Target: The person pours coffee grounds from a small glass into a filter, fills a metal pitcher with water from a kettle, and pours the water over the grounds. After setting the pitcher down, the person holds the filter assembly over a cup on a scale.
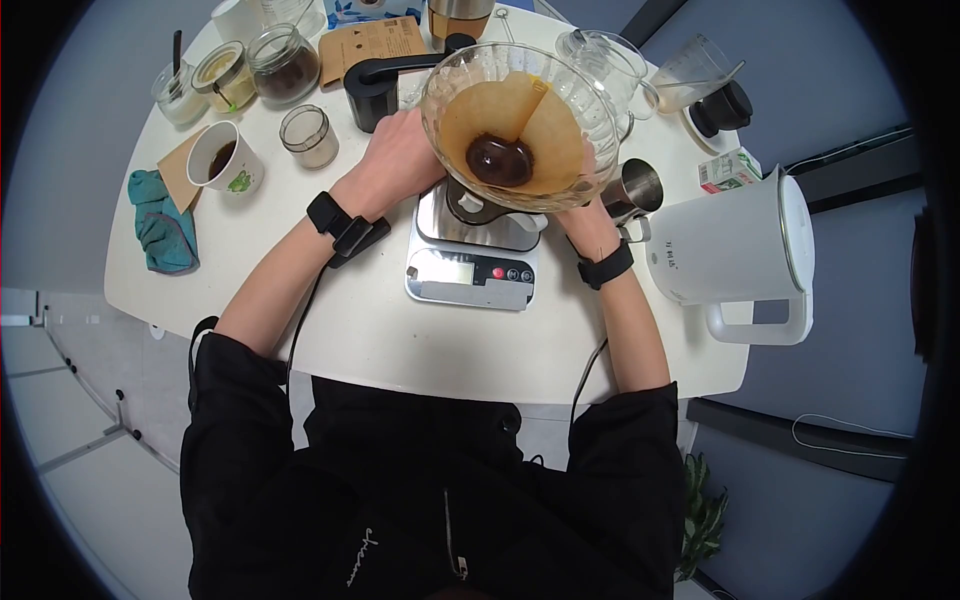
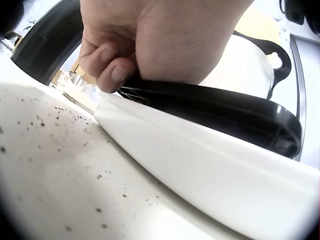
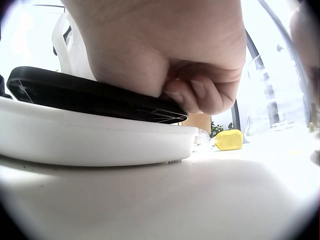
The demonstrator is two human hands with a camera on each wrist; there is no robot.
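A ribbed glass dripper (image 1: 607, 110) with a brown-stained paper filter (image 1: 560, 120) and dark liquid in it stands over the scale (image 1: 440, 292). My left hand (image 1: 402, 158) is at the scale's left side and my right hand (image 1: 592, 228) at its right; the dripper hides the right fingers. In the left wrist view, curled fingers of my left hand (image 2: 165, 40) grip the edge of a black plate (image 2: 215, 110) above a white base (image 2: 195, 160). My right hand (image 3: 165, 45) grips the black plate (image 3: 90, 97) likewise, over the white base (image 3: 90, 137).
A white kettle (image 1: 715, 245) and a metal cup (image 1: 636, 188) stand to the right. On the left are a paper cup (image 1: 243, 172) of dark liquid, a small jar (image 1: 310, 140), a teal cloth (image 1: 165, 235) and several jars. A black grinder (image 1: 371, 98) stands behind my left hand.
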